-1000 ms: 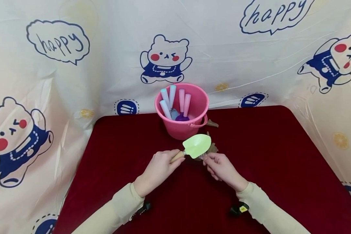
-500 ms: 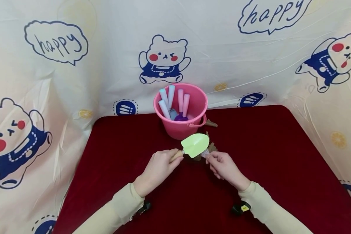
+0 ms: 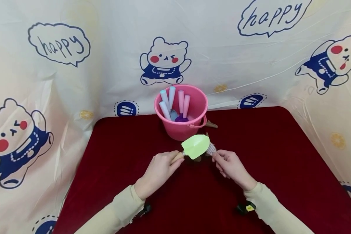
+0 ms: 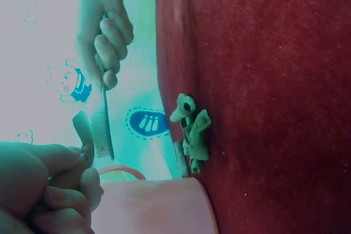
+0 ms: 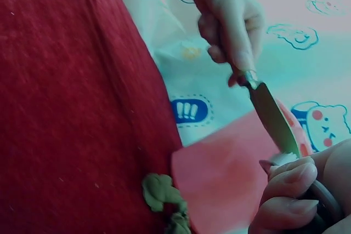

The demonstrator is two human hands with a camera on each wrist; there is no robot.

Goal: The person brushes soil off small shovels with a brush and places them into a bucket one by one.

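Note:
My left hand (image 3: 161, 170) grips the wooden handle (image 3: 177, 157) of a small garden trowel with a light green blade (image 3: 195, 146). That blade points up and to the right, hollow side showing. At its tip is a small pale brush (image 3: 211, 149), pinched by the handle between the thumb and fingers of my right hand (image 3: 232, 167). The left wrist view shows the brush's bristles (image 4: 102, 132) beside the trowel blade (image 4: 83, 130). In the right wrist view the brush end (image 5: 285, 159) meets or nearly meets the trowel blade (image 5: 271, 116).
A pink bucket (image 3: 178, 131) stands behind the hands, holding several tools with pale blue handles (image 3: 165, 110) and pink handles (image 3: 186, 105). Crumpled greenish-brown pieces (image 4: 194, 135) lie on the red cloth (image 3: 266, 152) beside the bucket. Another brown piece (image 3: 212, 124) lies behind them.
My right hand has moved right, drawing the brush from beneath the trowel blade out to its tip. My left hand and the trowel have barely moved.

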